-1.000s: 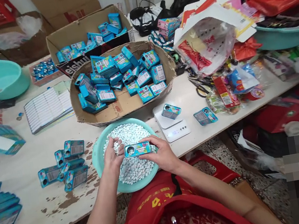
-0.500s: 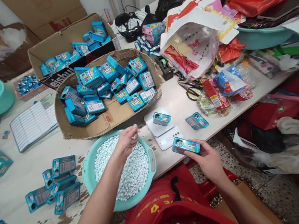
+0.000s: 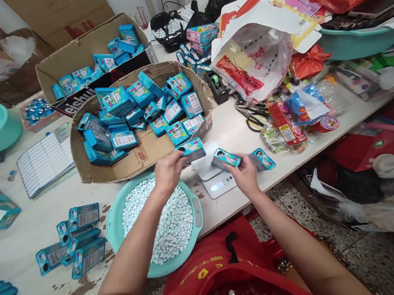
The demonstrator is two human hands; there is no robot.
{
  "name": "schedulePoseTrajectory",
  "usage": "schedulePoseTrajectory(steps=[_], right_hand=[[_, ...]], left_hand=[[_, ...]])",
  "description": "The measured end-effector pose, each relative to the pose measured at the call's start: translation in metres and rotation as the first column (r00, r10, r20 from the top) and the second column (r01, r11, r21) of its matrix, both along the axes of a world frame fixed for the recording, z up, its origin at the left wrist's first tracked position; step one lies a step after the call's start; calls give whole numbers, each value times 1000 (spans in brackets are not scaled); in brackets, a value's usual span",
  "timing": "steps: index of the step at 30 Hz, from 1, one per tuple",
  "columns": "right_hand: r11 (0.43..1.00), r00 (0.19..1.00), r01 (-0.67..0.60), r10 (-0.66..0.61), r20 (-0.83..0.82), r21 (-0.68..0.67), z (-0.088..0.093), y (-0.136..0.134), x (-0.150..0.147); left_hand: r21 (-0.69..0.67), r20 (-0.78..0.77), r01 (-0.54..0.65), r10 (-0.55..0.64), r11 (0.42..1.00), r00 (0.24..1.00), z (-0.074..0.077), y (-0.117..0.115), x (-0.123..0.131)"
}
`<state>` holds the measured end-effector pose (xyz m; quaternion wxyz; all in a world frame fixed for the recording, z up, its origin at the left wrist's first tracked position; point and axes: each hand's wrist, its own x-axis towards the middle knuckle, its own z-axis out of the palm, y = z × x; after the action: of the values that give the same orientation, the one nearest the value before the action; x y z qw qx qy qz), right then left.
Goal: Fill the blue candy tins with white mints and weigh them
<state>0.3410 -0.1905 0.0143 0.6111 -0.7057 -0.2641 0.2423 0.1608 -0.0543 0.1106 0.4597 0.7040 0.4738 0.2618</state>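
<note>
My left hand [image 3: 169,173] grips the end of a small blue box [image 3: 192,149], just in front of the cardboard tray. In my right hand [image 3: 243,172] is another blue box [image 3: 226,158] with a round opening in its top, held over the edge of the white scale [image 3: 219,185]. A third blue box [image 3: 264,159] lies on the table, partly behind my right hand. Below my left hand a turquoise basin [image 3: 197,213] holds many small white candies [image 3: 172,227].
Two cardboard trays [image 3: 135,164] of blue boxes stand behind the basin. Flat blue boxes [image 3: 90,256] lie at the left. Scissors [image 3: 252,117], a tape dispenser [image 3: 218,88] and a heap of packaging [image 3: 284,128] are at the right.
My left hand has taken hold of the box that stood on the scale and moved it left. My right hand has carried its box up and left to the scale.
</note>
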Motion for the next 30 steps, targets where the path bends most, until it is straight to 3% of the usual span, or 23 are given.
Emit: schedulePoseTrajectory(steps=[4,7,9,12,14,16,18,20,25,30], right_hand=[[992,984,-121,126,123,-43,-3,33,-1],[994,941,-93,105,323,-52,18,25,-9],[985,900,-172,161,405,-8,39,7,-22],[850,801,-523,513,308,-55,65,-21,-51],[777,753,-617,629,195,-123,76,-33,-70],[782,767,-600,622,158,-166,83,-36,-84],[801,775,-576,599,202,-164,91,-34,-93],[790,740,-596,611,282,-146,98,-29,-99],[733,609,-635,669,425,-243,103,-21,-115],[735,594,-628,666,451,-257,103,-21,-120]], left_hand=[[-97,97,-94,104,991,990,31,-20,-44],[-161,118,-85,105,983,987,37,-49,-64],[-210,148,-61,93,976,985,33,-71,-71],[-286,189,-19,76,958,979,22,-97,-74],[-358,228,-68,158,931,961,12,-106,-76],[-496,276,-197,369,846,888,3,-108,-79],[-644,284,-290,573,709,769,-2,-104,-84],[-722,260,-319,667,614,698,-6,-98,-87],[-746,161,-379,700,548,695,-14,-87,-82],[-753,203,-343,695,561,690,-16,-85,-79]])
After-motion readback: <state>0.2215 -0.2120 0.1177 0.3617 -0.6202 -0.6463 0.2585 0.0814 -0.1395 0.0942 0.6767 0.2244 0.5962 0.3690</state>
